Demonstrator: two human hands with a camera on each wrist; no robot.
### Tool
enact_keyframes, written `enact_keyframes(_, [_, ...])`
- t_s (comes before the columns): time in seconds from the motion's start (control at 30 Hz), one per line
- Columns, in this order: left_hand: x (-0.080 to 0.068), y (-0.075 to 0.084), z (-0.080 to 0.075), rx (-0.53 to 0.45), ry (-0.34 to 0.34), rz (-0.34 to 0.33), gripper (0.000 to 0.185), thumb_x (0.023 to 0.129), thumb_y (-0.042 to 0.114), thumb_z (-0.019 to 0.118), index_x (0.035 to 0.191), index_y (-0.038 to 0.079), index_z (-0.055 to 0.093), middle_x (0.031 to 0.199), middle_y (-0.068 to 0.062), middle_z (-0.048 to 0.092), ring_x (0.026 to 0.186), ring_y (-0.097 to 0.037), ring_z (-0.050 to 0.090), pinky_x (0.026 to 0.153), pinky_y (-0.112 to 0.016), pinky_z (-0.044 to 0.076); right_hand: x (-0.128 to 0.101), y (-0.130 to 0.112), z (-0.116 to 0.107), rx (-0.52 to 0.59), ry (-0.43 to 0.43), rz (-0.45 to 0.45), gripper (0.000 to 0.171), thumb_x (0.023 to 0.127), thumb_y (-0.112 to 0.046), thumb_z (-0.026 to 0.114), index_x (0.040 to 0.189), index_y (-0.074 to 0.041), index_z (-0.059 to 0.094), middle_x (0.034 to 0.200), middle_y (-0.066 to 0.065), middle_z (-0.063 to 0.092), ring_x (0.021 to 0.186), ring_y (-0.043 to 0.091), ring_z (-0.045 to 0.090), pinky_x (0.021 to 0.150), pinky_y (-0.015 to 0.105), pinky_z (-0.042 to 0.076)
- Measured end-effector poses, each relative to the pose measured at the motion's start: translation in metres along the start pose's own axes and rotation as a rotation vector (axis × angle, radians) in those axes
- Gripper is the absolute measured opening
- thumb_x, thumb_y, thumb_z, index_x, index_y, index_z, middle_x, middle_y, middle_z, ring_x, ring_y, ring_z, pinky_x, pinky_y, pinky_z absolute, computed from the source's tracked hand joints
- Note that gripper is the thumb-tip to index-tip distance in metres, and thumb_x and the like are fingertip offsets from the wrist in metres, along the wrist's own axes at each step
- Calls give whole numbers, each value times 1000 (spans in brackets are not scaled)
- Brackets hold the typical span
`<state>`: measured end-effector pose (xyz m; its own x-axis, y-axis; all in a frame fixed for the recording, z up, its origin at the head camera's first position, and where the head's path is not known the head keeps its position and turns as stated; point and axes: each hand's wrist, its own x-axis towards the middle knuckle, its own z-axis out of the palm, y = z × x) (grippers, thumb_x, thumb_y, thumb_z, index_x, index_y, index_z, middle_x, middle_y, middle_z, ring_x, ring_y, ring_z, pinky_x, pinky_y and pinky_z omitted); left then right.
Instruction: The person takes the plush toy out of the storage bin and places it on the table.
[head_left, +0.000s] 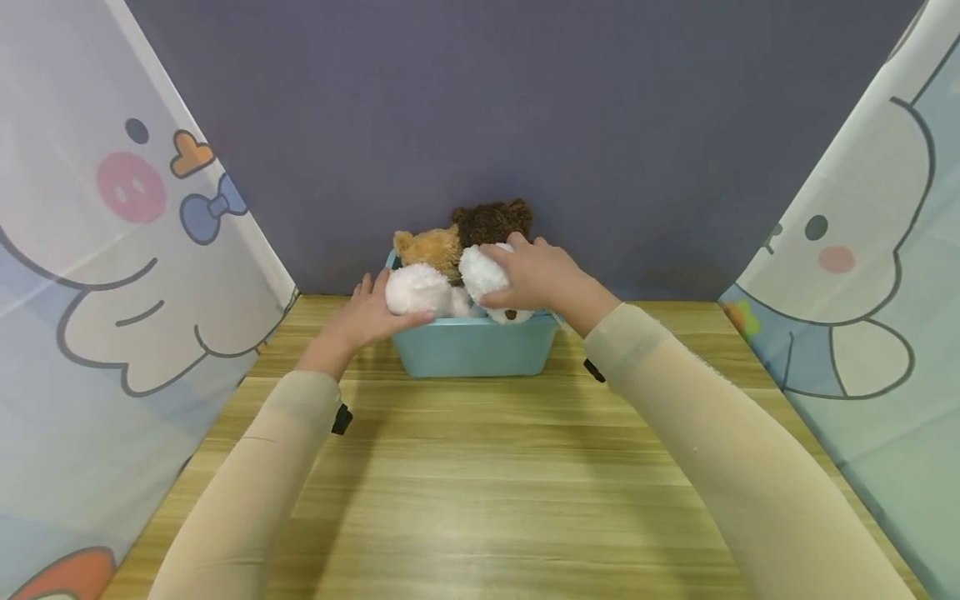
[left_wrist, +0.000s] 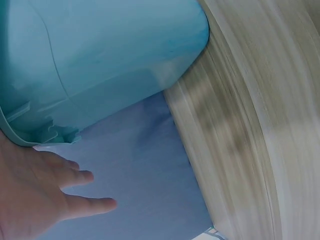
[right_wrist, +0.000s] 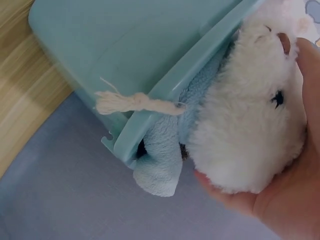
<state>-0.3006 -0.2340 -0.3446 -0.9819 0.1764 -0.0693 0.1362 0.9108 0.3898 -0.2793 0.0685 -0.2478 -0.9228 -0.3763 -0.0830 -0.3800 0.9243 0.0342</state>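
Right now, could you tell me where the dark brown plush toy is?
In the head view, the dark brown plush toy sits at the back of the light blue plastic bin, right of the tan plush toy, just behind the right hand.

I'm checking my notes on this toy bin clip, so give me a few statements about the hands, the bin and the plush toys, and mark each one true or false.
1. The right hand grips a white plush toy. True.
2. The bin is red. False: it is light blue.
3. The left hand rests against another white plush toy at the bin's left end. True.
4. The bin stands on bare carpet. False: it stands on a wooden table.
5. A tan plush toy and a dark brown plush toy sit at the back of the bin. True.
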Motion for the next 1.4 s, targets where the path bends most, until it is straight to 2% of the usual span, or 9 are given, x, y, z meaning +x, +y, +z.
enact_keyframes(0.13, [1, -1, 1, 11, -6, -3, 147, 71, 108, 43, 172, 19, -15, 178, -27, -7, 164, -55, 2, 122, -81, 20, -1, -1, 2, 51, 42, 34, 91, 94, -66, 62, 171, -40, 22, 174, 17, 27, 145, 53, 45, 99, 62, 53])
enact_keyframes(0.27, [1, 0, 1, 20, 8, -8, 145, 72, 108, 42, 172, 20, -15, 178, -28, -8, 163, -58, 2, 121, -84, 18, -4, 2, 1, 119, 87, 32, 87, 92, -57, 67, 168, -37, 30, 165, 15, 38, 133, 46, 52, 90, 56, 52])
enact_keyframes(0.6, [-2, 1, 3, 24, 23, -9, 145, 72, 107, 43, 172, 19, -15, 178, -27, -5, 163, -57, 3, 120, -86, 17, -18, 24, -25, 276, 145, -11, 81, 95, -49, 69, 167, -32, 35, 164, 14, 41, 120, 35, 60, 95, 54, 52])
enact_keyframes(0.7, [-3, -1, 1, 4, 5, -3, 146, 72, 107, 44, 171, 18, -18, 176, -31, 15, 158, -58, 25, 117, -81, 32, -22, 26, -34, 286, 163, -28, 81, 95, -49, 68, 167, -31, 35, 165, 13, 41, 127, 35, 57, 97, 55, 51])
enact_keyframes(0.8, [-3, -1, -1, -15, -24, -12, 148, 70, 108, 44, 170, 20, -21, 165, -37, 37, 143, -58, 49, 107, -74, 48, -26, 28, -42, 290, 186, -42, 80, 94, -48, 68, 166, -31, 36, 166, 13, 40, 134, 37, 54, 100, 57, 50])
enact_keyframes(0.87, [-3, 0, -1, -11, -41, -22, 149, 69, 109, 44, 169, 21, -22, 157, -40, 45, 134, -58, 58, 100, -70, 53, -28, 29, -46, 294, 201, -47, 80, 94, -47, 68, 166, -31, 37, 167, 13, 40, 137, 37, 53, 102, 58, 50])
enact_keyframes(1.07, [-3, -1, -1, -2, -64, -46, 150, 68, 110, 43, 169, 22, -23, 156, -40, 47, 130, -56, 61, 96, -66, 56, -35, 32, -55, 323, 214, -60, 82, 94, -53, 71, 166, -33, 38, 167, 11, 40, 145, 37, 48, 110, 60, 48])
enact_keyframes(1.23, [-3, 0, -1, -21, -48, -39, 151, 67, 109, 45, 170, 22, -22, 156, -41, 46, 130, -57, 61, 98, -67, 55, -44, 43, -60, 384, 264, -49, 82, 95, -56, 71, 166, -34, 38, 161, 10, 46, 138, 35, 52, 109, 59, 49])
enact_keyframes(1.4, [-1, 1, -2, -33, -49, -37, 151, 68, 109, 46, 169, 22, -22, 161, -41, 39, 136, -59, 55, 102, -70, 53, -53, 57, -69, 463, 337, -34, 82, 93, -54, 73, 166, -33, 40, 157, 12, 51, 133, 35, 52, 108, 58, 49])
